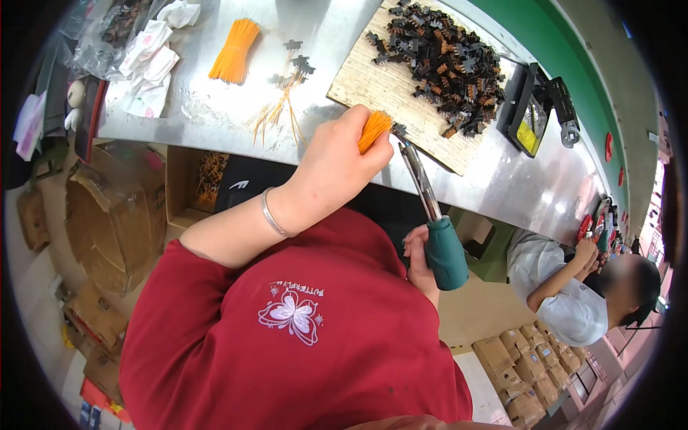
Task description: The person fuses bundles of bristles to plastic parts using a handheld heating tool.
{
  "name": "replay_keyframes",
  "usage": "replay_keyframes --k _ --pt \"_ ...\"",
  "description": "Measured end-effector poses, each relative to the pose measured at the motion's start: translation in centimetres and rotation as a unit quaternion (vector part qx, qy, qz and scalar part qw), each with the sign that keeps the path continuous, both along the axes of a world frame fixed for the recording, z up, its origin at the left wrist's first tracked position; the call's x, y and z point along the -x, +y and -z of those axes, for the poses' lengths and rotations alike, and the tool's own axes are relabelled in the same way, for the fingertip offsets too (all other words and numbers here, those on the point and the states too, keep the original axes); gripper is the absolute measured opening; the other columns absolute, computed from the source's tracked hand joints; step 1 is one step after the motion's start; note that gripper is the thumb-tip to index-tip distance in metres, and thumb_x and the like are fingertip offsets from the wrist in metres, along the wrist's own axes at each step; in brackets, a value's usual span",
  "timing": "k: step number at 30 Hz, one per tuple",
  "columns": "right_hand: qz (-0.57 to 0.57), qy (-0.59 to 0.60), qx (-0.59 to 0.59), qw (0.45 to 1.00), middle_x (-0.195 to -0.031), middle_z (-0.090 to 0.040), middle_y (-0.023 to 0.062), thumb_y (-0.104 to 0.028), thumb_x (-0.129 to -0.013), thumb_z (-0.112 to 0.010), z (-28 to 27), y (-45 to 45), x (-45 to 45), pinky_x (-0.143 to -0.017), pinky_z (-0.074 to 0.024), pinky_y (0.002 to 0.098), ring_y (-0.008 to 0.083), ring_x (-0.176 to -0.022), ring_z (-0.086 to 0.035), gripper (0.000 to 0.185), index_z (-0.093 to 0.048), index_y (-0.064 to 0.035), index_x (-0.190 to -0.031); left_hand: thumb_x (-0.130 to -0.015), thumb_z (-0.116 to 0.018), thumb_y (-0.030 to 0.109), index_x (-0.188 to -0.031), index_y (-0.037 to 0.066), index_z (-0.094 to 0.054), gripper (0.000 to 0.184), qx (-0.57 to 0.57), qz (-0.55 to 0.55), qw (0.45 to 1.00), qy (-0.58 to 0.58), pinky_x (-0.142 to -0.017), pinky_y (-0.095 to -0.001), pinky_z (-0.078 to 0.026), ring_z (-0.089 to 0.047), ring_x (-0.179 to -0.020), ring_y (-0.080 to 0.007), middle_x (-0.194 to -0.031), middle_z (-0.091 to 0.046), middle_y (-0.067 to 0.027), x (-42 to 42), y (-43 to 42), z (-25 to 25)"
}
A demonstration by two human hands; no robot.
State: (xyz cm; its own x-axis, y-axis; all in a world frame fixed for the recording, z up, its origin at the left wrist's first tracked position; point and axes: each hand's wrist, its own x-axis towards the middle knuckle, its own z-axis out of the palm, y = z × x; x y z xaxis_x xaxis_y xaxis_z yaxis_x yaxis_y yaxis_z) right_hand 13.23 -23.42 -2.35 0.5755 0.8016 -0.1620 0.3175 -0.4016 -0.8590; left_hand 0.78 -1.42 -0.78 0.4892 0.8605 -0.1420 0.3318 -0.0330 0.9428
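Observation:
My left hand (337,154) is wrapped round a bundle of orange wires (374,131), their ends sticking out past the fingers. A soldering iron (419,179) with a green padded handle is gripped in my right hand (418,258), partly hidden behind the handle. Its tip is close to a small black part (399,130) at the wire ends; whether they touch I cannot tell. Many small black and brown parts (448,64) lie heaped on a wooden board (358,72). Left of the board, several loose orange wires (276,118) have dark parts (302,64) at their ends.
Another orange wire bundle (235,51) lies on the metal table (193,107), beside crumpled tissues (152,68) and a plastic bag (93,50). A black tray (517,118) holds a yellow sponge (527,137). At right, another person (573,287) works. Cardboard boxes (115,211) stand below the table.

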Motion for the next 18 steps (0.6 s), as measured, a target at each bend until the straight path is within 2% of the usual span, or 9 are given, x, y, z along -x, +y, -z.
replay_keyframes --k 8,12,14,18 --pt "0.011 0.025 0.012 1.0 -0.07 -0.062 0.0056 -0.005 -0.083 -0.065 -1.6 0.8 0.1 -0.061 -0.0493 0.0311 0.0214 -0.061 -0.061 0.005 -0.066 -0.0087 -0.081 -0.087 -0.064 0.015 -0.086 -0.003 -0.051 0.022 0.031 0.0 1.0 0.0 -0.06 -0.046 -0.047 -0.061 -0.07 -0.0448 -0.072 -0.06 -0.0251 -0.1 0.0 -0.1" --pt "-0.002 0.002 0.008 1.0 -0.074 -0.062 0.0056 -0.003 -0.082 -0.065 -0.9 0.6 0.0 -0.063 -0.0499 0.0303 0.0218 -0.064 -0.062 0.006 -0.066 -0.0088 -0.081 -0.087 -0.064 0.015 -0.085 -0.003 -0.051 0.022 0.016 0.0 1.0 0.002 -0.06 -0.0456 -0.047 -0.061 -0.069 -0.0445 -0.072 -0.06 -0.0247 -0.1 0.0 -0.3" --pt "-0.013 -0.02 0.051 0.998 -0.078 -0.063 0.0062 -0.002 -0.082 -0.065 -0.5 0.2 -0.1 -0.065 -0.0508 0.0309 0.0226 -0.067 -0.063 0.007 -0.066 -0.0086 -0.083 -0.087 -0.064 0.015 -0.085 -0.003 -0.051 0.022 0.005 0.002 1.0 0.005 -0.06 -0.0455 -0.048 -0.061 -0.069 -0.0444 -0.072 -0.06 -0.0248 -0.1 0.0 -0.3" --pt "-0.013 -0.004 0.049 0.999 -0.079 -0.064 0.0068 -0.002 -0.082 -0.066 -0.3 0.4 -0.1 -0.066 -0.0516 0.0318 0.0235 -0.068 -0.064 0.006 -0.066 -0.0077 -0.084 -0.087 -0.064 0.014 -0.085 -0.003 -0.051 0.022 0.0 0.001 1.0 0.001 -0.059 -0.0453 -0.048 -0.061 -0.068 -0.0444 -0.071 -0.06 -0.025 0.0 0.0 -0.3"
